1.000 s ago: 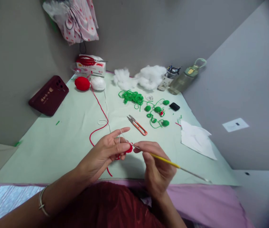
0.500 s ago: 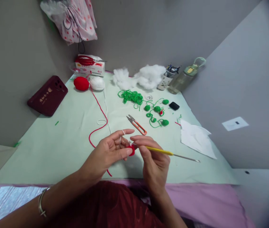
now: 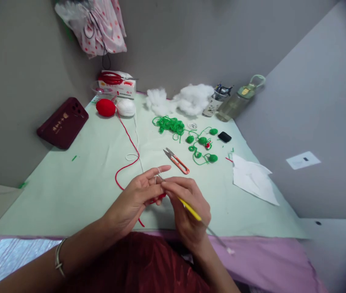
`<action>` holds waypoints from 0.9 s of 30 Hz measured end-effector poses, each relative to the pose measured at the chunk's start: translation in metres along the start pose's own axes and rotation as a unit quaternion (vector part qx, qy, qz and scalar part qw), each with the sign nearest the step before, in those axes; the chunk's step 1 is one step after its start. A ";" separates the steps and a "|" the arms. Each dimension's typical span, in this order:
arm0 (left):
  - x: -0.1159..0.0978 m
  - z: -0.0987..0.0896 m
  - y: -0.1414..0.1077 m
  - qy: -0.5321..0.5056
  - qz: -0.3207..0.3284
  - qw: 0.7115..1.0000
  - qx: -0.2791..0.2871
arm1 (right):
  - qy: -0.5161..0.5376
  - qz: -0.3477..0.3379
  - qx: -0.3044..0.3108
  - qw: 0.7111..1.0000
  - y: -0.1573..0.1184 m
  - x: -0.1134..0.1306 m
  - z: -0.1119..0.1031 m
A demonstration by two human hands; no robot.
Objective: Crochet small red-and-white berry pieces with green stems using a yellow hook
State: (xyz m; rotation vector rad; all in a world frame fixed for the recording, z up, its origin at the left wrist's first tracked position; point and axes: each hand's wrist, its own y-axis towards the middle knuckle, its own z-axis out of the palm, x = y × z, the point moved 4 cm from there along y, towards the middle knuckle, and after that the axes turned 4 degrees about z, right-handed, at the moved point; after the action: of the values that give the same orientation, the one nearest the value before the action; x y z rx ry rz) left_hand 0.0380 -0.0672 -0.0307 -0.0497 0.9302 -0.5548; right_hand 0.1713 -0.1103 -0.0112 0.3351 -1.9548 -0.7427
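My left hand (image 3: pixel 133 195) pinches a small red crocheted piece (image 3: pixel 161 197), mostly hidden behind the fingers. White yarn (image 3: pixel 158 171) loops over its raised index finger. Close against it, my right hand (image 3: pixel 188 207) grips a crochet hook (image 3: pixel 192 211) with a yellow handle, whose far end points down to the right. The hook's working tip lies by the left fingers, too small to tell whether yarn is on it. Red yarn (image 3: pixel 127 130) and white yarn run back to a red ball (image 3: pixel 105 107) and a white ball (image 3: pixel 126 108).
Orange thread snips (image 3: pixel 177 162) lie beyond my hands. Green yarn (image 3: pixel 169 126), small green balls (image 3: pixel 202 140) and white stuffing (image 3: pixel 193 99) are farther back. A phone (image 3: pixel 63 123) leans at the left; a bottle (image 3: pixel 236 101) and white paper (image 3: pixel 252 179) are at the right.
My right hand has moved slightly left and turned, so the hook now slants more steeply. The red piece is more hidden behind my fingers and thumb.
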 end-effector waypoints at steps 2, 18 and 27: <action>-0.001 0.001 0.000 -0.007 -0.006 1.000 0.010 | 0.055 0.023 0.005 0.998 0.006 0.000 -0.001; 0.001 0.000 -0.002 -0.019 -0.025 0.999 0.023 | 0.057 0.034 -0.026 0.997 0.002 0.000 -0.004; 0.000 -0.009 0.001 -0.005 -0.023 0.999 0.039 | 0.171 0.153 -0.056 0.972 0.001 -0.016 -0.014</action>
State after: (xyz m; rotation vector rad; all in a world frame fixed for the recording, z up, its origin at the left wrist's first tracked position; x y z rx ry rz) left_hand 0.0314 -0.0642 -0.0362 -0.0026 0.8975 -0.6320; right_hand 0.1912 -0.1062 -0.0170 0.0794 -1.5843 -0.5501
